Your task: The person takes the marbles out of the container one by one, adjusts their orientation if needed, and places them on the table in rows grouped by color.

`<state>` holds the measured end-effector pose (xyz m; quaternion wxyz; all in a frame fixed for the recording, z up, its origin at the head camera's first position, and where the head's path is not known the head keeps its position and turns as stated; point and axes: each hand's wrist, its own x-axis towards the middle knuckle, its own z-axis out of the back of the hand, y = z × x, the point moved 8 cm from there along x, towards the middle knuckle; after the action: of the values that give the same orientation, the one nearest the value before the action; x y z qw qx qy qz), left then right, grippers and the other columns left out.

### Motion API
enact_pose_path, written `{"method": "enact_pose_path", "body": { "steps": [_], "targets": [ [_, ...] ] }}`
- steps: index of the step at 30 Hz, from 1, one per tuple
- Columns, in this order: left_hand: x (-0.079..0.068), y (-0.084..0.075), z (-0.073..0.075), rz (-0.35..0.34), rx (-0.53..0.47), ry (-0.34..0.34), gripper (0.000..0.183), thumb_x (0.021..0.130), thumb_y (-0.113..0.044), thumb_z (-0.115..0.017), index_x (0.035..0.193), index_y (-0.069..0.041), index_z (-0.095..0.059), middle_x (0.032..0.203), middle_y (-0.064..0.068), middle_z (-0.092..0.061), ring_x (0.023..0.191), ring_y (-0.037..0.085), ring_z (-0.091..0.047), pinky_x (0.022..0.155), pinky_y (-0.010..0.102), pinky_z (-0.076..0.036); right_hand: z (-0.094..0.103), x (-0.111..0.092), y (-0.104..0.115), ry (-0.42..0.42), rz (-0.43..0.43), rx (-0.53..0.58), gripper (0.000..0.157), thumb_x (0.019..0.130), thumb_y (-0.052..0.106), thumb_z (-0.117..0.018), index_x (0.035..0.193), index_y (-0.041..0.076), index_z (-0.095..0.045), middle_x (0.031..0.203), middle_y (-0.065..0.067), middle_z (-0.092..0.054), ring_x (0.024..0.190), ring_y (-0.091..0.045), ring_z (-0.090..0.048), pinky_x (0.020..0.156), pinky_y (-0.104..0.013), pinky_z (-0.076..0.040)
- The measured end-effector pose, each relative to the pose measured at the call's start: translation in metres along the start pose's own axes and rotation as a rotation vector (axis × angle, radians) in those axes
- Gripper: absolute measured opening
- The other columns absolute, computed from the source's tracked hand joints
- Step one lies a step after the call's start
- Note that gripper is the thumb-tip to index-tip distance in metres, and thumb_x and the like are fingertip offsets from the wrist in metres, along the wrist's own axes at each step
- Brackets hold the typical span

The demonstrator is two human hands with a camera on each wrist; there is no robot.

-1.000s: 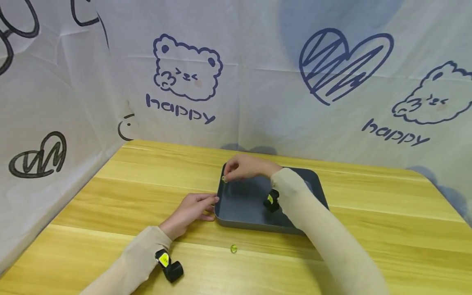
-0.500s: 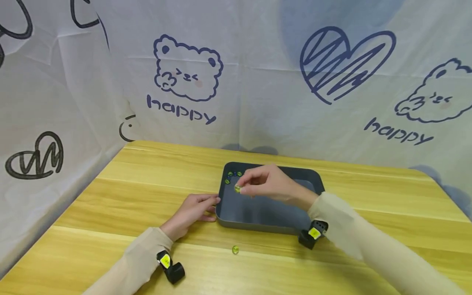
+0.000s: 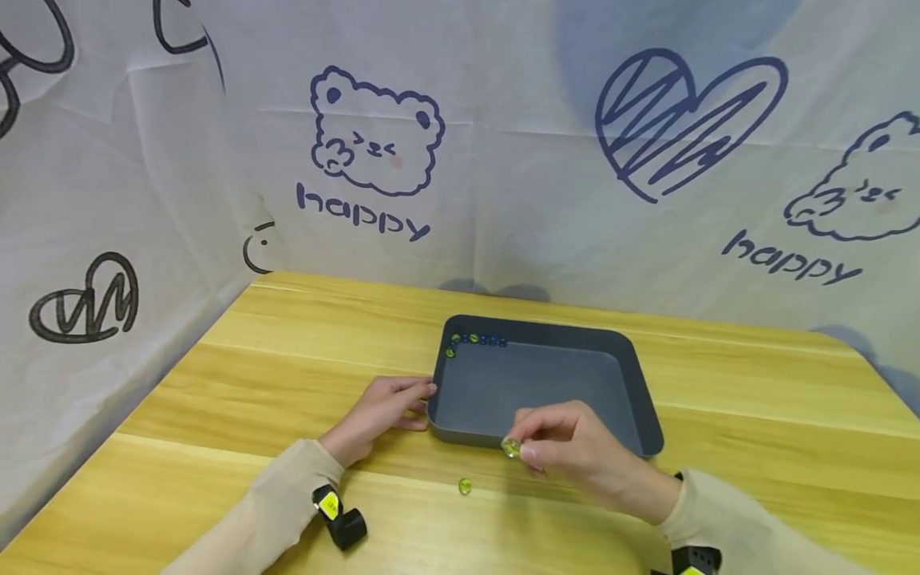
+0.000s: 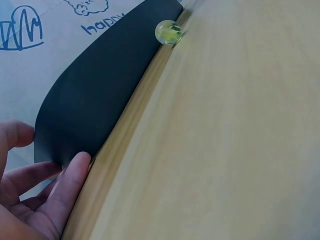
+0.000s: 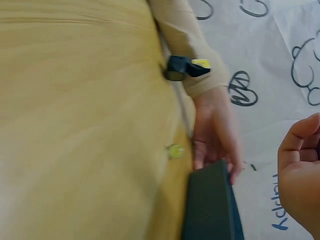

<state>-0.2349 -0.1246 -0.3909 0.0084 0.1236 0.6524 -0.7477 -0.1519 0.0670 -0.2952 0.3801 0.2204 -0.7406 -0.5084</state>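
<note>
My right hand (image 3: 578, 451) pinches a clear yellow-green glass marble (image 3: 511, 448) between thumb and fingertips, over the front wall of a dark grey tray (image 3: 553, 387). In the right wrist view this hand's curled fingers (image 5: 302, 145) show at the right edge, but the marble it holds is hidden. The fingers of my left hand (image 3: 381, 411) rest against the tray's left end, and the left wrist view shows their tips at the tray corner. Another yellow-green marble (image 3: 465, 486) lies on the table in front of the tray.
Several blue marbles (image 3: 493, 341) and yellow-green marbles (image 3: 450, 352) sit in the tray's back left corner and along its back wall. The wooden table (image 3: 302, 343) meets a white cloth (image 3: 517, 200) with drawings behind it. A similar cloth hangs at the left.
My right hand has brought the pinched marble from the tray's back left corner toward me and to the right, uncovering the marbles there. My left hand stays at the tray's left end.
</note>
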Motion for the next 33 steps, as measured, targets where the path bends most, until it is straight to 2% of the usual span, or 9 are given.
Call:
{"method": "enact_pose_path", "body": {
  "steps": [5, 9, 12, 17, 20, 24, 28, 33],
  "targets": [
    [0.001, 0.000, -0.001, 0.001, 0.000, -0.005, 0.040, 0.096, -0.016, -0.059, 0.127, 0.008, -0.058, 0.112, 0.017, -0.065, 0.082, 0.016, -0.064, 0.069, 0.031, -0.060, -0.002, -0.017, -0.006, 0.016, -0.021, -0.005, 0.028, 0.093, -0.003, -0.055, 0.108, 0.011, -0.074, 0.086, 0.002, -0.063, 0.065, -0.013, -0.048, 0.054, -0.023, -0.042],
    [0.001, -0.001, -0.002, 0.000, 0.003, -0.002, 0.040, 0.096, -0.016, -0.059, 0.128, 0.009, -0.057, 0.113, 0.018, -0.065, 0.083, 0.016, -0.064, 0.070, 0.031, -0.060, -0.001, -0.027, -0.011, -0.002, -0.051, 0.000, 0.027, 0.092, -0.003, -0.058, 0.107, 0.012, -0.074, 0.089, 0.002, -0.066, 0.067, -0.007, -0.056, 0.059, -0.018, -0.049],
    [0.001, -0.001, -0.002, 0.001, 0.003, 0.002, 0.040, 0.096, -0.015, -0.058, 0.128, 0.009, -0.057, 0.113, 0.018, -0.065, 0.083, 0.016, -0.064, 0.070, 0.031, -0.060, 0.002, -0.033, -0.017, -0.023, -0.089, 0.004, 0.026, 0.092, -0.003, -0.059, 0.107, 0.012, -0.075, 0.092, 0.002, -0.068, 0.070, -0.005, -0.061, 0.063, -0.019, -0.054],
    [0.001, -0.001, -0.002, 0.003, -0.001, 0.005, 0.040, 0.096, -0.015, -0.057, 0.128, 0.009, -0.057, 0.113, 0.018, -0.065, 0.083, 0.016, -0.064, 0.071, 0.031, -0.060, 0.011, -0.039, -0.025, -0.074, -0.106, -0.090, 0.021, 0.092, -0.003, -0.060, 0.105, 0.007, -0.073, 0.088, 0.001, -0.070, 0.067, -0.006, -0.063, 0.061, -0.023, -0.057],
    [0.002, 0.000, -0.002, 0.003, -0.001, 0.006, 0.039, 0.097, -0.014, -0.057, 0.128, 0.009, -0.057, 0.113, 0.018, -0.064, 0.083, 0.016, -0.064, 0.071, 0.031, -0.060, 0.015, -0.042, -0.030, -0.104, -0.124, -0.159, 0.014, 0.091, -0.002, -0.062, 0.103, -0.006, -0.070, 0.085, 0.001, -0.070, 0.064, -0.007, -0.063, 0.059, -0.025, -0.057],
    [0.002, 0.000, -0.002, 0.004, -0.005, 0.006, 0.039, 0.097, -0.014, -0.057, 0.128, 0.009, -0.057, 0.113, 0.018, -0.064, 0.083, 0.016, -0.064, 0.071, 0.031, -0.060, 0.019, -0.045, -0.037, -0.120, -0.130, -0.235, 0.019, 0.090, -0.004, -0.063, 0.102, -0.019, -0.062, 0.082, 0.003, -0.069, 0.062, -0.007, -0.062, 0.056, -0.026, -0.057],
    [0.002, -0.001, -0.003, 0.007, -0.005, 0.009, 0.039, 0.097, -0.015, -0.057, 0.128, 0.009, -0.057, 0.114, 0.018, -0.064, 0.083, 0.015, -0.063, 0.071, 0.031, -0.060, 0.022, -0.046, -0.041, -0.132, -0.149, -0.306, 0.018, 0.090, -0.004, -0.063, 0.101, -0.018, -0.064, 0.078, 0.000, -0.068, 0.059, -0.009, -0.061, 0.054, -0.028, -0.056],
    [0.000, -0.001, -0.002, 0.002, -0.005, 0.014, 0.039, 0.097, -0.015, -0.056, 0.129, 0.009, -0.056, 0.116, 0.018, -0.063, 0.085, 0.016, -0.063, 0.072, 0.031, -0.060, 0.029, -0.047, -0.048, -0.160, -0.237, -0.380, 0.019, 0.090, 0.001, -0.065, 0.102, -0.013, -0.067, 0.075, -0.014, -0.067, 0.058, -0.012, -0.061, 0.055, -0.030, -0.056]
  ]
}}
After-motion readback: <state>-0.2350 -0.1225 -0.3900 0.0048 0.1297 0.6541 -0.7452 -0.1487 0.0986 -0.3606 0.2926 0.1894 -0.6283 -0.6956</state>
